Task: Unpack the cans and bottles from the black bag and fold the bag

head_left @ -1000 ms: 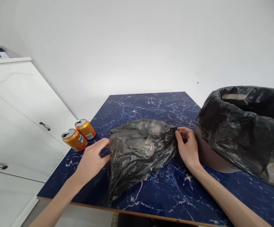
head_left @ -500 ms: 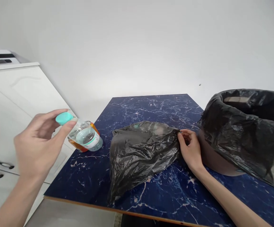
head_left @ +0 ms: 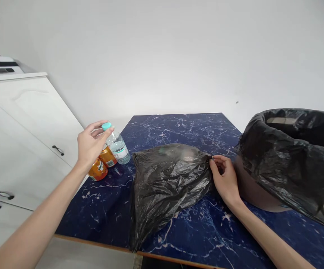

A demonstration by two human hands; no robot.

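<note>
My left hand [head_left: 93, 144] is closed around the turquoise cap of a clear plastic water bottle [head_left: 119, 149]. The bottle leans a little in view, and whether its base rests on the table I cannot tell. Right beside it are two orange soda cans [head_left: 98, 170], partly covered by my left hand. A black plastic bag [head_left: 170, 179] lies bulging in the middle, with pale shapes showing faintly through its top. At the bag's right corner, the thumb and fingers of my right hand [head_left: 225, 179] pinch its gathered edge.
A bin lined with black plastic [head_left: 285, 160] stands on the right of the dark blue marbled table [head_left: 175, 125]. White cabinets [head_left: 19, 130] with black handles flank the table's left side, below a white wall [head_left: 162, 56]. The table's wooden front edge runs along the bottom.
My left hand has moved the bottle away from me and to the right, uncovering more of the cans. My right hand stays at the bag's corner.
</note>
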